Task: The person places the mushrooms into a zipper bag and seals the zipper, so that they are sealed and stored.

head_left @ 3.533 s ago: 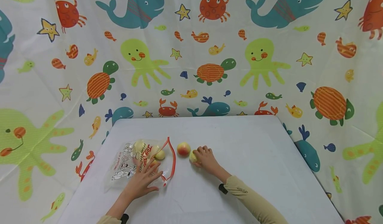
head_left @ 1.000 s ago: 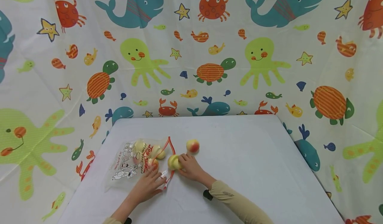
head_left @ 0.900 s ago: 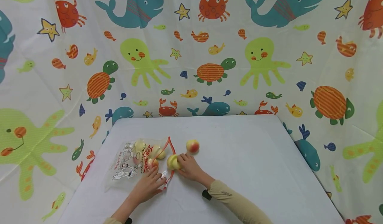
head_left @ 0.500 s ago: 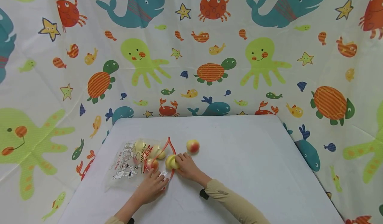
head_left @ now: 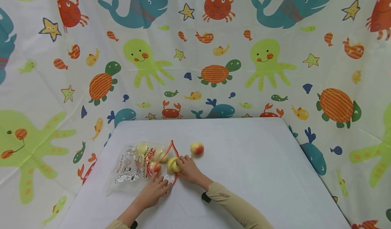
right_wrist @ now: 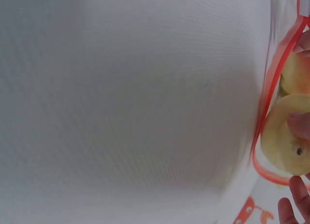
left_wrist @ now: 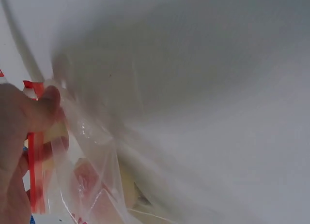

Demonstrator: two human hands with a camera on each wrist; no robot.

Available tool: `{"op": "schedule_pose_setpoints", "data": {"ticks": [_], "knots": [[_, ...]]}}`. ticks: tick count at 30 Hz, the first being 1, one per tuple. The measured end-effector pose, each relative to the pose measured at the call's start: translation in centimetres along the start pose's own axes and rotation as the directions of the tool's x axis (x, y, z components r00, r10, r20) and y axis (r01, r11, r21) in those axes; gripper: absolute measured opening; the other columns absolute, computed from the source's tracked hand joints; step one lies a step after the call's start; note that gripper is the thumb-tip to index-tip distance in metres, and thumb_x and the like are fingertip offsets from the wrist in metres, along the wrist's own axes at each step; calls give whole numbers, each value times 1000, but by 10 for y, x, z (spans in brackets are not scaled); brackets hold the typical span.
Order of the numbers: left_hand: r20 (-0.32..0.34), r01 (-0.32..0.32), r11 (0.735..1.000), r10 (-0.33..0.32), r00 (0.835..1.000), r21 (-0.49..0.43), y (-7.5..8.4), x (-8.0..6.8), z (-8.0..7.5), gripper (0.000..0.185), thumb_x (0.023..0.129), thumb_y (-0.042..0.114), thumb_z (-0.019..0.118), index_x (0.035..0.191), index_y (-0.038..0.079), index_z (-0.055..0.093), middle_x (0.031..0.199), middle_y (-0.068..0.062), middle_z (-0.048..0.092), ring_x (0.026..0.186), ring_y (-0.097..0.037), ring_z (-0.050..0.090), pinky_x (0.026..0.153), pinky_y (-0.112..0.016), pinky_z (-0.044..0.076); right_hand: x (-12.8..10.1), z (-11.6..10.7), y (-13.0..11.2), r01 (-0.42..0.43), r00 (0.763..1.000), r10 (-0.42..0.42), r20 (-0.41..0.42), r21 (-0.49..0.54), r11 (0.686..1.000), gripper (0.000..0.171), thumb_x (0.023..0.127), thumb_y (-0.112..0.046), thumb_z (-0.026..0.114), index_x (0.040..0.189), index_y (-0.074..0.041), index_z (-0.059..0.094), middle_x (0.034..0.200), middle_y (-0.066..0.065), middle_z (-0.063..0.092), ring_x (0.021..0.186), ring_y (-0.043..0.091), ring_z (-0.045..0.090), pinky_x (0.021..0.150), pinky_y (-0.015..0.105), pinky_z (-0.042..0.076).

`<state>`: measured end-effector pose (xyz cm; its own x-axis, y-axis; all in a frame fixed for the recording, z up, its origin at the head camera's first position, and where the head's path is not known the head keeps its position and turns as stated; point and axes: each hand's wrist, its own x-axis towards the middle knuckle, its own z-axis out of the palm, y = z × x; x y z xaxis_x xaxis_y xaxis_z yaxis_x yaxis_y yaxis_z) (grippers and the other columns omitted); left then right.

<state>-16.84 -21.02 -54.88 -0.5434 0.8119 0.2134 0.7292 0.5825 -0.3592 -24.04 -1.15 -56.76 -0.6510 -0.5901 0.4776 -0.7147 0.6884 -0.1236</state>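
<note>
A clear plastic zip bag (head_left: pixel 128 171) with a red rim (head_left: pixel 174 151) lies on the left of the white table (head_left: pixel 244 161), with several peaches inside. My left hand (head_left: pixel 158 182) pinches the bag's red rim (left_wrist: pixel 33 166) at the near corner and holds the mouth apart. My right hand (head_left: pixel 182 163) grips a yellow peach (head_left: pixel 171 164) right at the bag's mouth. In the right wrist view this yellow peach (right_wrist: pixel 283 137) sits just inside the red rim (right_wrist: pixel 271 98). A red-yellow peach (head_left: pixel 197 148) lies loose on the table just right of the bag.
Printed sea-animal cloth (head_left: pixel 213 69) hangs round the table on the back and both sides. The table's far edge (head_left: pixel 198 119) and right edge (head_left: pixel 308 168) drop off to the cloth.
My right hand has carried the yellow peach leftward from the table to the bag's mouth. The left hand went from lying flat on the bag to pinching its rim. The loose peach shifted slightly right.
</note>
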Motion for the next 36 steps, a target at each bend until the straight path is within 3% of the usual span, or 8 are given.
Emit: {"op": "schedule_pose_setpoints", "data": {"ticks": [7,12,20,29,36], "knots": [[-51,10,999,-8,999,46,0,0,6,39,62,22,72,99,26,59,93,7,60,84,-17,52,83,-43,39,6,-3,-5,-21,998,21,55,-4,1000,38,68,-25,71,97,-15,48,102,-2,53,81,15,45,63,22,35],[-29,1,998,1,1000,70,2,2,7,40,61,14,70,97,25,58,92,8,62,84,-17,54,83,-43,40,6,-1,-6,-30,996,34,87,-39,999,39,69,-27,71,97,-15,47,104,-3,52,82,15,45,63,22,35],[10,-5,995,4,1000,99,6,2,13,39,65,14,66,102,23,60,93,7,61,88,-19,56,88,-45,41,5,-1,-6,13,991,-2,132,-85,996,37,73,-33,69,98,-18,48,105,-4,53,84,13,46,63,20,34],[38,8,996,-12,999,92,9,5,8,32,69,15,64,100,23,62,91,6,61,86,-19,55,86,-43,41,-4,-6,-5,73,993,-65,101,-78,994,22,80,-30,62,99,-22,54,101,-5,54,80,11,47,61,19,33],[50,4,996,-8,999,86,9,5,6,27,68,15,66,93,24,61,90,7,62,85,-19,55,84,-44,40,-10,-5,0,102,988,-92,127,-70,992,25,80,-26,63,104,-26,58,101,-7,56,83,9,50,65,19,38]]}}
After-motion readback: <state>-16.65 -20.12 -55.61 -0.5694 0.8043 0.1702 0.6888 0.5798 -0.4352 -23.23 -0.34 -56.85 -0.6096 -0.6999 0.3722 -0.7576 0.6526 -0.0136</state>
